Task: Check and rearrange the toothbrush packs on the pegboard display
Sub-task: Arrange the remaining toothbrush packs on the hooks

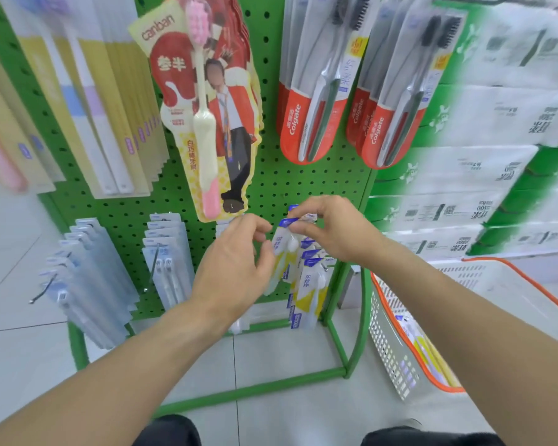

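Note:
A green pegboard (277,181) carries hanging toothbrush packs. Low on its right side, my right hand (332,230) pinches the blue top of a white, blue and yellow toothbrush pack (282,244). My left hand (236,268) is just left of that pack, its curled fingers against the pack's edge. Several more packs of the same kind (310,284) hang below and behind it on a peg. Pale blue packs (166,252) hang to the left.
Red Colgate packs (306,101) and a tall pack with a pink and cream brush (203,123) hang higher up. A white basket with an orange rim (409,333) holding some packs stands on the floor at right. Stacked white boxes (484,156) fill the green shelves at the right.

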### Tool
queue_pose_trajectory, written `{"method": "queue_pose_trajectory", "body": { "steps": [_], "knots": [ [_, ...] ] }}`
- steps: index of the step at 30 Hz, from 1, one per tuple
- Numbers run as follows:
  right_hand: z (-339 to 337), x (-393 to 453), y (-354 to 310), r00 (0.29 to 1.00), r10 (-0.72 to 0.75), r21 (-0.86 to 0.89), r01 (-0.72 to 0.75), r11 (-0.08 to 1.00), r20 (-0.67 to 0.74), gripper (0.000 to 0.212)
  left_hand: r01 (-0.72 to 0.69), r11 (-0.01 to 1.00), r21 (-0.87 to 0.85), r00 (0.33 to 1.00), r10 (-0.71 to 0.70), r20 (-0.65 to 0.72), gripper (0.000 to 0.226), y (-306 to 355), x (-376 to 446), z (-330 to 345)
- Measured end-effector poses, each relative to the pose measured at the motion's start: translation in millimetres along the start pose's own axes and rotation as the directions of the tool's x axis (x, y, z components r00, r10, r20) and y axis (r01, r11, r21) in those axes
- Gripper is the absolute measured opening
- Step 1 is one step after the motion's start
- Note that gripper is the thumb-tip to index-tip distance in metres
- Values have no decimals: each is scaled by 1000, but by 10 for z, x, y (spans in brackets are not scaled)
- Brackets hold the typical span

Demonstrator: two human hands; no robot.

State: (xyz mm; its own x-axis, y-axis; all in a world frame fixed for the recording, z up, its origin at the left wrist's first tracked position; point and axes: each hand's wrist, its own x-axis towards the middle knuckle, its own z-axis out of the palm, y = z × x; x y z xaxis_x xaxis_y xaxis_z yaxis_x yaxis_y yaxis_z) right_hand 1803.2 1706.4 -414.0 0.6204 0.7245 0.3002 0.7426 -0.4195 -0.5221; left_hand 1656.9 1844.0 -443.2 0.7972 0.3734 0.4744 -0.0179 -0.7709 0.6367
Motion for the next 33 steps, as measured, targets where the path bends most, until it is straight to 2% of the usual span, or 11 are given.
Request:
{"method": "queue_pose_trajectory", "body": {
  "steps": [3,6,7,10,12,14,16,18,22,29,33],
  "knots": [
    [-115,-230,-101,998,-29,67,32,997,-58,8,-39,999,-11,999,39,14,19,14,-31,-52],
    [-131,-426,-215,998,-36,236,49,971,-60,5,-38,997,-73,988,48,145,13,76,-78,-58],
    [-106,-471,-243,998,-30,290,46,956,-59,4,-15,991,-135,977,44,210,9,88,-94,-49],
    [-11,-567,-292,994,34,413,12,911,-105,8,138,925,-353,936,-5,352,26,110,-171,-20],
    [38,-656,-302,969,78,345,8,939,-235,19,272,841,-468,909,-65,411,26,134,-220,8],
    [68,-763,-341,926,-23,105,67,992,-377,20,349,798,-491,885,-108,453,25,163,-255,31],
    [144,-870,-350,940,-126,22,140,990,-316,11,382,781,-494,873,-129,470,25,169,-276,37],
    [228,-920,-335,976,-128,35,136,990,-178,13,411,762,-500,868,-159,471,23,132,-280,22],
    [340,-862,-286,993,-102,-121,94,988,-57,17,494,703,-512,838,-227,496,22,70,-287,10],
    [482,-729,-298,989,-69,-40,64,997,-134,11,559,637,-531,818,-318,480,25,119,-247,50],
    [476,-709,-259,975,-110,45,121,992,-191,27,560,640,-526,828,-413,379,26,33,-168,62]
  ]
}}
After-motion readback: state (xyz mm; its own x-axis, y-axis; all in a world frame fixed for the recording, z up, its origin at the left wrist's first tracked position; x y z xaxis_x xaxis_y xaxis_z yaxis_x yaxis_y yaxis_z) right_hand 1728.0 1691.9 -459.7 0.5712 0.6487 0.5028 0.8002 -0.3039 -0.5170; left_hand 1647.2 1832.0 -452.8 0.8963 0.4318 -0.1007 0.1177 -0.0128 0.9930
